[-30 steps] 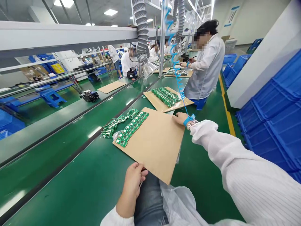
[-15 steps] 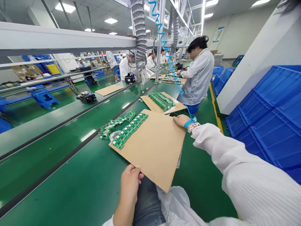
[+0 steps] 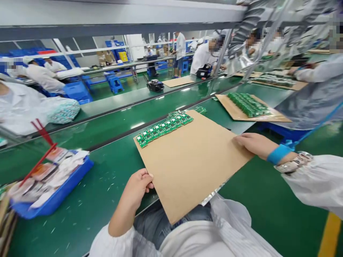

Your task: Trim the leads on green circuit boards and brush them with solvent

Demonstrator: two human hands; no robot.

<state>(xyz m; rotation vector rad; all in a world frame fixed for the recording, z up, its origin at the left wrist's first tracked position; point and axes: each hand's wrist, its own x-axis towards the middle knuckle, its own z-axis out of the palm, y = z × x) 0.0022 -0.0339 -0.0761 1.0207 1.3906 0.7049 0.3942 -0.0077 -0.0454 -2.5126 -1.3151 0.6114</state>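
Observation:
A brown cardboard sheet [image 3: 191, 160] lies tilted over the green bench's near edge, its near corner over my lap. A row of green circuit boards [image 3: 164, 127] sits along its far edge. My left hand [image 3: 138, 186] is closed on the sheet's near left edge. My right hand [image 3: 253, 144], with a blue wrist strap, grips the sheet's right corner. A crinkled clear bag edge pokes out under the sheet.
A blue tray [image 3: 57, 194] of papers and red sticks stands on the bench at left. A second cardboard sheet [image 3: 249, 109] loaded with green boards lies at right, by a co-worker in white [image 3: 316, 92]. Other workers sit across the conveyor belt [image 3: 112, 123].
The view has swung to the left, bringing the blue tray into sight. The cardboard sheet has come nearer to me with both hands still gripping it; the loose boards beside it have dropped out of sight.

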